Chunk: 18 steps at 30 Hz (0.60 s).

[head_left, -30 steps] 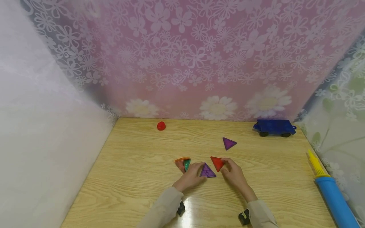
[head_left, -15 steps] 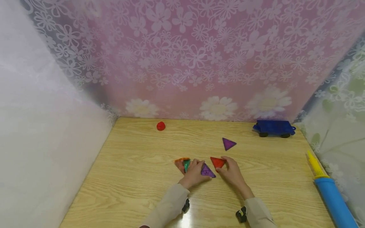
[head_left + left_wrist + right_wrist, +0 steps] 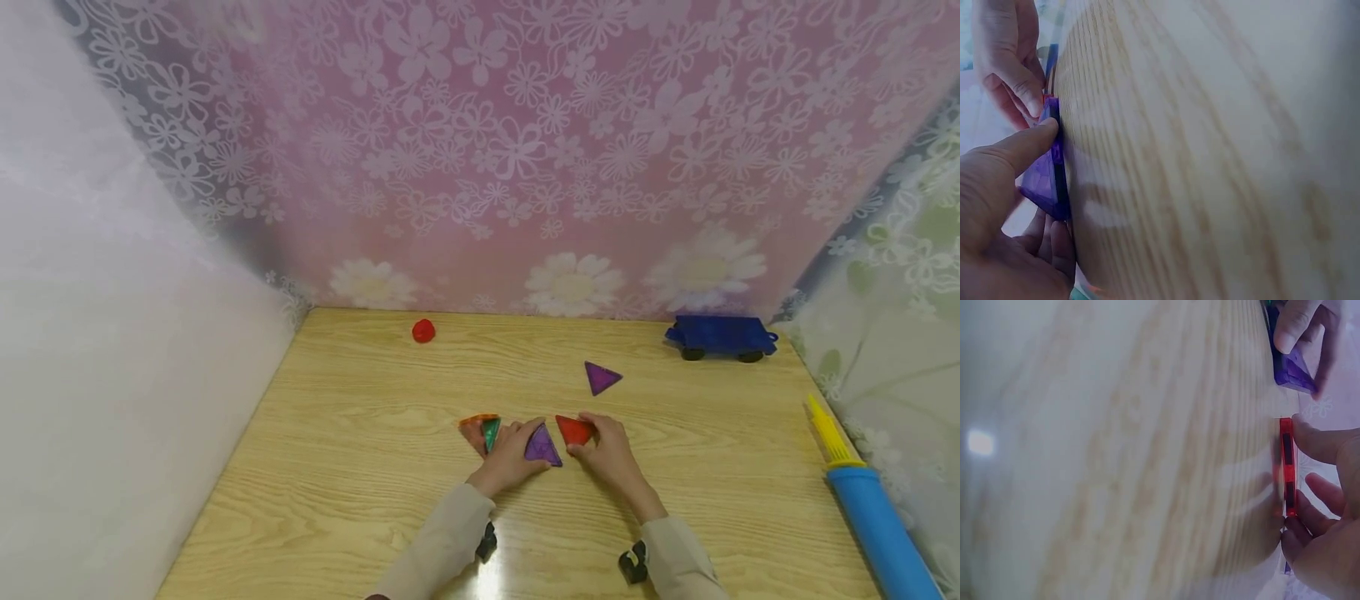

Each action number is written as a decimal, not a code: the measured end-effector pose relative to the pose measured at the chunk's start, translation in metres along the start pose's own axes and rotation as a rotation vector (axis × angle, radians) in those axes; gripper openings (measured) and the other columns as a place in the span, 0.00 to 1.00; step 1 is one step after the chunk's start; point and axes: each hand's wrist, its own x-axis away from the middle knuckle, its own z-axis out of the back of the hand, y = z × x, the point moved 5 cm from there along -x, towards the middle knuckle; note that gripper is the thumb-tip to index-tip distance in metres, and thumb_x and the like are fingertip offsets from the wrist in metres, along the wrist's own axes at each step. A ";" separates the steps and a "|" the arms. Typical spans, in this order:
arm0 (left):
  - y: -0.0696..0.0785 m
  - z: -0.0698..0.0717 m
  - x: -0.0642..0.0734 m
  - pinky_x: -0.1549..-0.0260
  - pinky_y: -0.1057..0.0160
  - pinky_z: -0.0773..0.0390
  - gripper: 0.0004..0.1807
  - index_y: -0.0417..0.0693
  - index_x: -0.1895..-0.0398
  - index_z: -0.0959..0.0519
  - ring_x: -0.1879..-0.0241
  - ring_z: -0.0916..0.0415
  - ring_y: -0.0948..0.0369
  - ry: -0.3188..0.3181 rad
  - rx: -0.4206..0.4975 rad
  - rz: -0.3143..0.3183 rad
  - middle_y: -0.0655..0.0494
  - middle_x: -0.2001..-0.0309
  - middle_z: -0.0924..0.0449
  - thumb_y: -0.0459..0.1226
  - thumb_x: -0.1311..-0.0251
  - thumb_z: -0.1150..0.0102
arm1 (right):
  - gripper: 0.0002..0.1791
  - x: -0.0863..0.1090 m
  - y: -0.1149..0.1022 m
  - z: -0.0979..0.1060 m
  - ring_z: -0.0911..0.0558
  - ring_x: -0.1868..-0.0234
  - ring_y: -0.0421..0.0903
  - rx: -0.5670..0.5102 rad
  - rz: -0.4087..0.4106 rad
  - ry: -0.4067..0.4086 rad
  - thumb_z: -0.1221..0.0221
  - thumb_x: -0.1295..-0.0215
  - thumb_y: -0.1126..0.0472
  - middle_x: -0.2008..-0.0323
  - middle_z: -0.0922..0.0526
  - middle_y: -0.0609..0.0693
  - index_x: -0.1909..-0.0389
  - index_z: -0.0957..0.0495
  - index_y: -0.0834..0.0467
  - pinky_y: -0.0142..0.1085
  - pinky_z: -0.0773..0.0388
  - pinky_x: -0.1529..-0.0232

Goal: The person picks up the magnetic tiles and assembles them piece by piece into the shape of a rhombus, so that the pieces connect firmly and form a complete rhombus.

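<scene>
Near the centre of the frame, on the wooden table (image 3: 337, 467), we see both hands w/ triangle tiles. Our left hand (image 3: 508, 457) pinches the purple triangle (image 3: 542, 446), tilted up on its edge. Our right hand (image 3: 611, 457) pinches the red triangle (image 3: 574, 429), just beside the purple one. At left of the left hand lie the orange and green tiles (image 3: 482, 431); another purple tile (image 3: 601, 377) lies apart, higher in the frame.

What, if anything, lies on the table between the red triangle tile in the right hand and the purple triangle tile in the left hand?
Nothing visible does. Only a narrow strip of bare table separates the red triangle tile, held by the right hand, from the purple triangle tile held by the left hand.
</scene>
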 end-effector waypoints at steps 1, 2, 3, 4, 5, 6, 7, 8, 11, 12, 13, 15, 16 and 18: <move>0.000 0.000 0.000 0.48 0.56 0.31 0.39 0.54 0.29 0.39 0.49 0.34 0.55 -0.001 0.001 -0.008 0.48 0.45 0.28 0.44 0.43 0.34 | 0.33 0.000 -0.001 0.000 0.32 0.44 0.67 0.003 -0.001 0.001 0.30 0.50 0.62 0.48 0.25 0.70 0.44 0.28 0.72 0.58 0.39 0.42; 0.000 0.001 0.000 0.48 0.57 0.32 0.39 0.55 0.29 0.40 0.49 0.33 0.55 0.000 -0.006 -0.018 0.48 0.44 0.27 0.43 0.43 0.34 | 0.33 0.000 -0.002 0.000 0.32 0.45 0.67 0.010 -0.001 0.000 0.29 0.51 0.62 0.49 0.25 0.70 0.45 0.28 0.72 0.58 0.38 0.43; 0.000 0.001 0.000 0.48 0.57 0.32 0.39 0.56 0.28 0.41 0.48 0.33 0.55 -0.003 -0.005 -0.018 0.48 0.43 0.27 0.43 0.43 0.35 | 0.33 0.000 -0.002 0.000 0.32 0.45 0.67 0.013 -0.003 -0.002 0.29 0.52 0.62 0.50 0.25 0.70 0.45 0.28 0.72 0.58 0.38 0.43; 0.000 0.001 0.000 0.48 0.57 0.32 0.40 0.57 0.28 0.42 0.48 0.33 0.54 -0.005 0.005 -0.014 0.49 0.41 0.28 0.42 0.42 0.35 | 0.34 0.001 -0.002 0.000 0.32 0.46 0.67 0.015 -0.009 -0.005 0.29 0.52 0.62 0.50 0.25 0.69 0.45 0.28 0.72 0.57 0.38 0.44; 0.000 0.000 -0.001 0.48 0.56 0.32 0.40 0.57 0.28 0.42 0.48 0.33 0.54 -0.001 0.016 -0.011 0.49 0.40 0.28 0.42 0.42 0.35 | 0.34 0.001 -0.002 0.000 0.32 0.46 0.67 0.014 -0.015 -0.010 0.29 0.52 0.62 0.51 0.25 0.69 0.44 0.28 0.72 0.57 0.37 0.45; -0.001 0.000 -0.001 0.48 0.56 0.31 0.41 0.57 0.27 0.43 0.47 0.33 0.53 0.003 0.027 -0.002 0.49 0.38 0.29 0.41 0.42 0.35 | 0.34 0.001 -0.002 -0.001 0.32 0.47 0.66 0.010 -0.024 -0.018 0.29 0.52 0.62 0.51 0.26 0.69 0.44 0.28 0.71 0.57 0.36 0.46; -0.001 0.000 -0.001 0.48 0.56 0.31 0.41 0.56 0.27 0.44 0.46 0.33 0.53 0.010 0.038 0.006 0.49 0.37 0.29 0.41 0.42 0.35 | 0.35 0.001 -0.002 -0.001 0.31 0.47 0.65 0.006 -0.031 -0.025 0.28 0.52 0.62 0.51 0.27 0.69 0.43 0.28 0.71 0.56 0.35 0.46; -0.002 0.000 -0.001 0.49 0.55 0.30 0.42 0.55 0.27 0.45 0.46 0.33 0.52 0.020 0.052 0.011 0.49 0.37 0.30 0.41 0.43 0.35 | 0.35 0.001 -0.002 -0.002 0.31 0.48 0.64 -0.003 -0.039 -0.032 0.28 0.52 0.63 0.52 0.28 0.69 0.43 0.29 0.71 0.56 0.34 0.47; -0.002 0.000 0.000 0.50 0.55 0.29 0.41 0.50 0.29 0.45 0.47 0.32 0.51 0.045 0.089 0.021 0.48 0.38 0.29 0.39 0.43 0.34 | 0.35 0.001 0.000 -0.003 0.29 0.52 0.60 -0.039 -0.069 -0.052 0.28 0.52 0.64 0.53 0.30 0.66 0.42 0.29 0.71 0.52 0.30 0.50; -0.002 0.000 0.000 0.51 0.55 0.29 0.40 0.49 0.31 0.44 0.48 0.32 0.51 0.053 0.090 0.014 0.47 0.39 0.28 0.39 0.43 0.34 | 0.35 0.001 0.001 -0.004 0.28 0.53 0.59 -0.050 -0.077 -0.061 0.29 0.51 0.65 0.54 0.31 0.65 0.42 0.29 0.71 0.50 0.30 0.50; -0.002 0.000 0.000 0.52 0.56 0.29 0.39 0.49 0.32 0.43 0.49 0.32 0.52 0.061 0.091 0.003 0.47 0.40 0.27 0.39 0.44 0.33 | 0.34 0.000 0.002 -0.004 0.28 0.54 0.57 -0.056 -0.082 -0.067 0.29 0.51 0.65 0.54 0.32 0.64 0.42 0.29 0.71 0.49 0.29 0.51; -0.002 0.001 0.000 0.51 0.58 0.30 0.37 0.49 0.34 0.42 0.50 0.31 0.53 0.063 0.093 -0.011 0.49 0.40 0.27 0.38 0.44 0.33 | 0.33 0.001 0.003 -0.005 0.28 0.54 0.56 -0.070 -0.090 -0.075 0.29 0.51 0.66 0.54 0.33 0.63 0.42 0.28 0.70 0.48 0.29 0.51; -0.002 0.001 0.000 0.51 0.58 0.30 0.36 0.50 0.34 0.41 0.50 0.31 0.53 0.062 0.092 -0.019 0.50 0.40 0.26 0.38 0.44 0.33 | 0.33 0.001 0.003 -0.005 0.28 0.54 0.56 -0.075 -0.089 -0.080 0.29 0.51 0.66 0.54 0.33 0.63 0.43 0.27 0.70 0.48 0.29 0.51; -0.003 0.001 0.000 0.48 0.59 0.31 0.36 0.50 0.34 0.40 0.49 0.32 0.54 0.051 0.094 -0.030 0.52 0.40 0.26 0.39 0.44 0.34 | 0.32 0.001 0.004 -0.005 0.28 0.52 0.58 -0.081 -0.075 -0.086 0.29 0.51 0.66 0.52 0.32 0.64 0.43 0.26 0.69 0.50 0.29 0.49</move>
